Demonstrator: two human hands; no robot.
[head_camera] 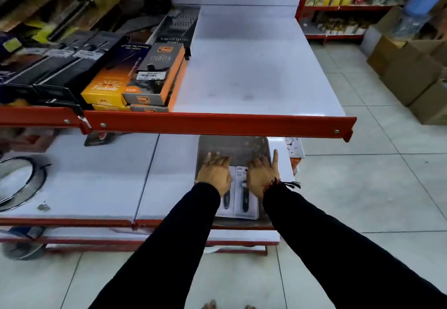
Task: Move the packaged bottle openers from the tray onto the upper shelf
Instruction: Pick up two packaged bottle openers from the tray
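Note:
A grey metal tray [233, 145] sits on the lower white shelf, under the red front rail of the upper shelf [254, 67]. In the tray's near half lie white packaged bottle openers [242, 202], side by side, each showing a dark opener. My left hand [215, 174] rests flat on the left package, fingers spread toward the tray's far end. Over the right package lies my right hand [261, 175], index finger stretched out along the tray's right rim. Neither hand is closed around a package. Both hands hide the packages' upper halves.
Boxed lighters and kitchen tools [135, 76] fill the upper shelf's left part; its right part is bare white. A round metal ring [19, 183] lies on the lower shelf at left. Cardboard boxes [411, 71] stand on the tiled floor at right.

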